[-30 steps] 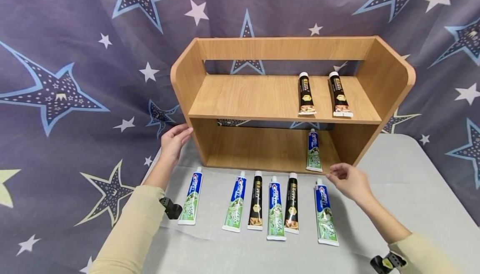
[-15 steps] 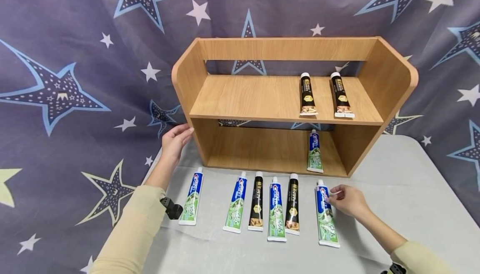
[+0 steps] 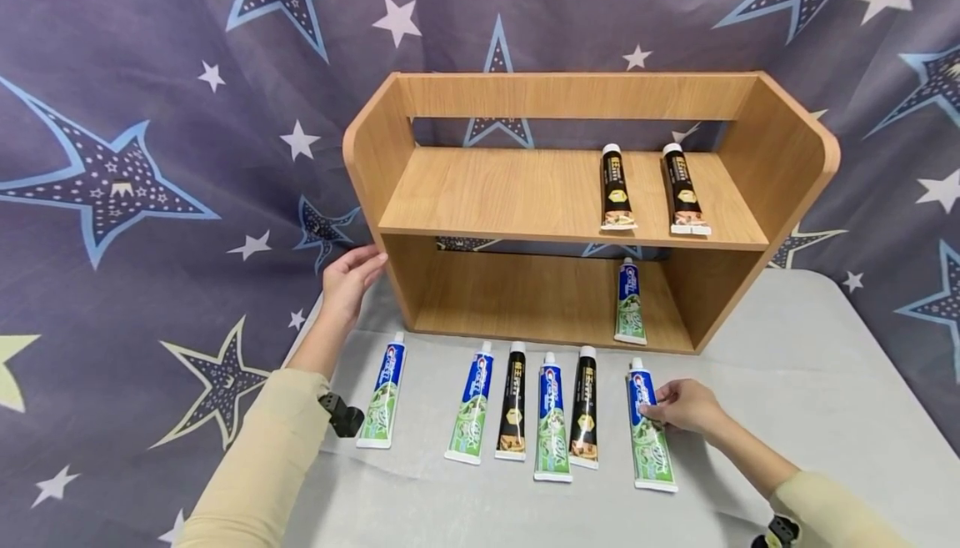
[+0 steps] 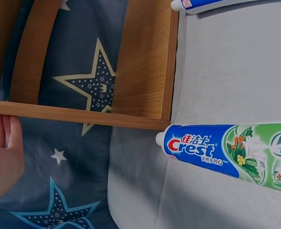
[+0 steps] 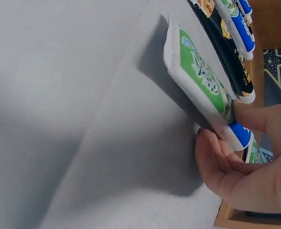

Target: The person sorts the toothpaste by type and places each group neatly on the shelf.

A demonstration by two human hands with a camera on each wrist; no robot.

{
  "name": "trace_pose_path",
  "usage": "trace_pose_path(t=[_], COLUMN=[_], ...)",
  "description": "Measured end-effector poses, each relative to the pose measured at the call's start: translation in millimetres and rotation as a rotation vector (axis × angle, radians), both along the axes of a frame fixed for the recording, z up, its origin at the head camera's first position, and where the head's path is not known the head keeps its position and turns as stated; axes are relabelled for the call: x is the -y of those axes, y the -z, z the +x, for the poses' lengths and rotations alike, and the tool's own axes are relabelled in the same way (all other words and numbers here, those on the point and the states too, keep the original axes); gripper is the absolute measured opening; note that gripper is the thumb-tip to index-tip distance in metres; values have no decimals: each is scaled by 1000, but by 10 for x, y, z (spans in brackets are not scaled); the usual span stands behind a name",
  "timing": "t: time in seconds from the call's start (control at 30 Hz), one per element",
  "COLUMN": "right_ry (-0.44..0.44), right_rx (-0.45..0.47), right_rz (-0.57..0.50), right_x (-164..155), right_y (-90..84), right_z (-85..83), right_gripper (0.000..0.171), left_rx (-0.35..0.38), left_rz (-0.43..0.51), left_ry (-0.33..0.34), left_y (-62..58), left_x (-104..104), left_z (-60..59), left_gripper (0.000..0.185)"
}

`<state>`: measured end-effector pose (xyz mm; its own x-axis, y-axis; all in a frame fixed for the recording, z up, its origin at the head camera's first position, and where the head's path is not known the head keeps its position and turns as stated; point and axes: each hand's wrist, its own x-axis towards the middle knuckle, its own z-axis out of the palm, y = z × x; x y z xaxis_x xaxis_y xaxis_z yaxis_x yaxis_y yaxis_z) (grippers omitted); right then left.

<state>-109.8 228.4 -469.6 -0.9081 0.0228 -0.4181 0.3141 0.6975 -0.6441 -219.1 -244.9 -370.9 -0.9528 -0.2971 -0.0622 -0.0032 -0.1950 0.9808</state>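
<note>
My right hand pinches a blue-and-green Crest toothpaste tube near its capped end, at the right end of a row on the table. In the right wrist view the thumb lies on the printed face of this tube and the fingers are at its edge. My left hand touches the outer left side of a two-tier wooden shelf, its fingers extended. The left wrist view shows those fingertips at the edge of the side panel, close to a Crest tube.
Left of the held tube lie several more tubes, including a Crest tube between two black toothpaste tubes. On the upper shelf are two black tubes; on the lower, one Crest tube. A star-patterned curtain hangs behind.
My right hand has come down from the shelf's lower right front to the rightmost Crest toothpaste tube and now pinches it. The left hand has stayed at the shelf's side.
</note>
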Motion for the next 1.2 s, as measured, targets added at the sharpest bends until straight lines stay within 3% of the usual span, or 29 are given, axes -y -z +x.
trace_pose_path(t=[0.2,0.63,1.2], right_ry=[69,130,150], right_rx=[91,140,180], right_rz=[-33,-196,-351], right_x=[92,84,72], right_y=[-22,-54,-229], right_z=[8,26,-146], right_gripper=[32,34,37], left_rx=[8,-4,1], left_rz=[-17,8,16], left_ry=[4,-15,-6], left_y=[7,5,3], left_x=[14,-8,-8], left_z=[18,-23,-8], left_gripper=[14,17,16])
